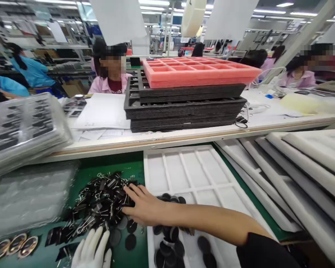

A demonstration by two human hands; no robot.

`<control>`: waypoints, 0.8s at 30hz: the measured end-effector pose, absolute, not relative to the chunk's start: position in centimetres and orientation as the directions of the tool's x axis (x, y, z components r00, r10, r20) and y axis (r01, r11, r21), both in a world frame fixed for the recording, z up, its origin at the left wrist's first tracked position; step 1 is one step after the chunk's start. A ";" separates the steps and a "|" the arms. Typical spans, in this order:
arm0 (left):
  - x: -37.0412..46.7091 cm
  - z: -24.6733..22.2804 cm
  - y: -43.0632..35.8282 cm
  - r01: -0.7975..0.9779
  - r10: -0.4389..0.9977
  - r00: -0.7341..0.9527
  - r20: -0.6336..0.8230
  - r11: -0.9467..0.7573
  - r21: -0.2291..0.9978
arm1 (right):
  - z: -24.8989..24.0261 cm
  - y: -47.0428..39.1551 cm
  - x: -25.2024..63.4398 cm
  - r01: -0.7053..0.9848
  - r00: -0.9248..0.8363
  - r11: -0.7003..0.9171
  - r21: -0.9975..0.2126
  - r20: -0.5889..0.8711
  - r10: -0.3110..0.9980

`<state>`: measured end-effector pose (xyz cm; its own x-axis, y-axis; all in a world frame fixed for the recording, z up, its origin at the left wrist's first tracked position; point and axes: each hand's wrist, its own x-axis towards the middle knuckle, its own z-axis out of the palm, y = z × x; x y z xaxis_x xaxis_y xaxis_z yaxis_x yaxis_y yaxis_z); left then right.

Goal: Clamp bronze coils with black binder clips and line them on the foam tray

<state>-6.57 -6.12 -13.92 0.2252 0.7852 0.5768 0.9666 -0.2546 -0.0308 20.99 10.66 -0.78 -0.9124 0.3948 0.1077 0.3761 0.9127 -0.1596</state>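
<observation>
A heap of black binder clips [100, 197] with silver handles lies on the green mat [128, 257]. My bare right hand [142, 204] reaches leftward over a white compartment tray [181, 167], its fingers spread on the right edge of the heap. Below it, at the heap's lower edge, my gloved left hand [92, 249] has its fingers extended and slightly apart, close to some clips. Dark round discs [167, 253] fill part of the tray's near compartments. A few more discs [130, 242] rest on the mat between my hands and the tray.
Clear plastic trays [25, 201] lie at left, above round gold-rimmed pieces [28, 246]. White foam trays [304, 178] lean at right. The shelf ahead holds black foam trays [184, 113] under a pink tray [195, 76]. People sit beyond.
</observation>
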 end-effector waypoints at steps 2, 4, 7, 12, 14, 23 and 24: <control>-6.4 -13.2 -6.1 0.970 0.772 0.236 0.590 -0.227 -0.090 | -0.1 10.9 20.9 0.370 -0.916 0.921 -0.123 0.119 0.383; -6.1 -12.3 -6.1 0.969 0.765 0.246 0.595 -0.212 -0.128 | 0.7 10.5 20.4 0.384 -0.910 0.919 -0.084 0.133 0.393; -5.3 -10.7 -6.2 0.977 0.778 0.213 0.591 -0.180 -0.115 | 1.8 8.5 19.5 0.452 -0.877 0.891 -0.045 0.162 0.453; -4.2 -9.7 -6.1 0.982 0.754 0.187 0.630 -0.161 -0.098 | 3.7 2.9 20.2 0.656 -0.750 0.754 -0.016 0.097 0.654; -4.1 -9.8 -6.1 0.981 0.747 0.189 0.638 -0.169 -0.094 | 3.6 -0.5 20.7 0.726 -0.680 0.687 0.001 0.147 0.718; -3.8 -9.9 -6.6 0.958 0.675 0.275 0.684 -0.253 -0.136 | -17.7 -17.4 25.6 0.663 -0.540 0.729 -0.169 0.567 0.622; -3.8 -9.9 -6.7 0.956 0.668 0.281 0.689 -0.259 -0.139 | -20.6 -18.1 27.0 0.705 -0.537 0.689 -0.170 0.507 0.674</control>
